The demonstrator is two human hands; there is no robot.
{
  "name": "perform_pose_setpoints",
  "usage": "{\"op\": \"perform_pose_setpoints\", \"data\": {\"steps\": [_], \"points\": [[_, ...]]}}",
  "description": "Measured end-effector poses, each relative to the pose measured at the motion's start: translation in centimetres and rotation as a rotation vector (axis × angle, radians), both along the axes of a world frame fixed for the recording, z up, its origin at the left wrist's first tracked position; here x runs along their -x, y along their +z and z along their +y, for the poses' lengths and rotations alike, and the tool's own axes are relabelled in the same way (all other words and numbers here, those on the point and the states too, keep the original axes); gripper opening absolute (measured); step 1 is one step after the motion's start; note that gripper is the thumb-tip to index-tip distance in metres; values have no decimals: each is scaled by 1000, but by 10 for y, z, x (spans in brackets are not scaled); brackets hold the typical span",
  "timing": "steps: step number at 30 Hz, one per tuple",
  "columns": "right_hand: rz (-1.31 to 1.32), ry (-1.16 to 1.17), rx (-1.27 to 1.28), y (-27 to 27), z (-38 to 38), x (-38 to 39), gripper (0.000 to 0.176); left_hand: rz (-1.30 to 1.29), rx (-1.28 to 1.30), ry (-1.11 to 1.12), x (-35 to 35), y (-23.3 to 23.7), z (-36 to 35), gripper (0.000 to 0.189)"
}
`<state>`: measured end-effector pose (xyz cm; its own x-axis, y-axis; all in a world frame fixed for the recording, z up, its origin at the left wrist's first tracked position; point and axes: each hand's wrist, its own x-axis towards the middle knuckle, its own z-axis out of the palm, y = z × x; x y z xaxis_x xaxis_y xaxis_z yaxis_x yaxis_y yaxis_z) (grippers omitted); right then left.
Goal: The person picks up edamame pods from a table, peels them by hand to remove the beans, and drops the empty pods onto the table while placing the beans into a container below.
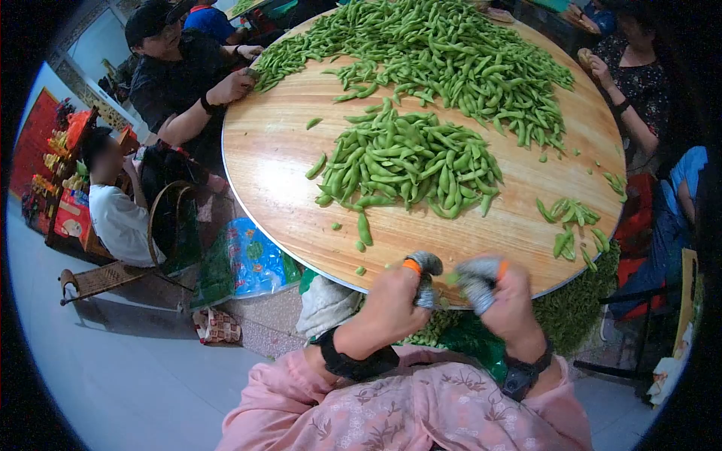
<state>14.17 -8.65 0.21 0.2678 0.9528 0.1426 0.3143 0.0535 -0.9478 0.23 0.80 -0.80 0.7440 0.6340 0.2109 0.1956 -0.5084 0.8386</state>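
Observation:
My left hand (392,301) is closed above the near edge of the round wooden table (278,188), thumb and fingers pressed together. Whatever it may hold is hidden. My right hand (508,301) faces it a short gap away, closed and smeared by motion, with a blurred green soybean pod (452,278) at its fingertips. Grey wraps with orange bands cover the thumb and finger ends of both hands. Beyond my hands lies a small heap of green soybean pods (410,161). A single pod (364,228) rests between the heap and my left hand.
A larger pod heap (444,52) covers the table's far side. Several loose pods (575,214) lie at the right. Below the edge are a green heap (579,308), a white cloth (327,304) and a blue plastic bag (256,255). People sit around; one co-worker's hand (232,86) touches pods.

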Motion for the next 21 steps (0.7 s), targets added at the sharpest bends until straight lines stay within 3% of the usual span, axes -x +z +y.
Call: {"op": "perform_pose_setpoints", "data": {"steps": [2,4,7,8,11,13,15,17,18,20,21], "points": [[-106,-294,-10,4,-6,-22,13,15,-190,169,8,4,9,14],[-204,-559,59,10,-11,-43,15,225,-282,326,17,8,27,13],[-243,-682,98,4,-26,-71,15,527,-416,391,22,12,54,20],[-243,-683,100,4,-28,-72,15,677,-441,376,22,10,60,23],[-279,-632,-14,6,-30,-68,14,750,-457,327,19,9,69,24],[-78,-526,-20,5,-25,-55,14,743,-492,296,20,8,72,21],[-74,-415,-11,2,-21,-43,16,733,-533,266,20,9,74,19],[41,-208,56,-1,-14,-26,19,414,-288,252,20,10,69,11],[39,-217,56,1,-10,-20,19,411,-288,244,18,12,65,11],[312,-80,117,4,-2,-7,21,-34,405,7,13,19,52,7],[313,-89,118,6,1,-3,21,-31,408,-1,12,20,46,7]]}}
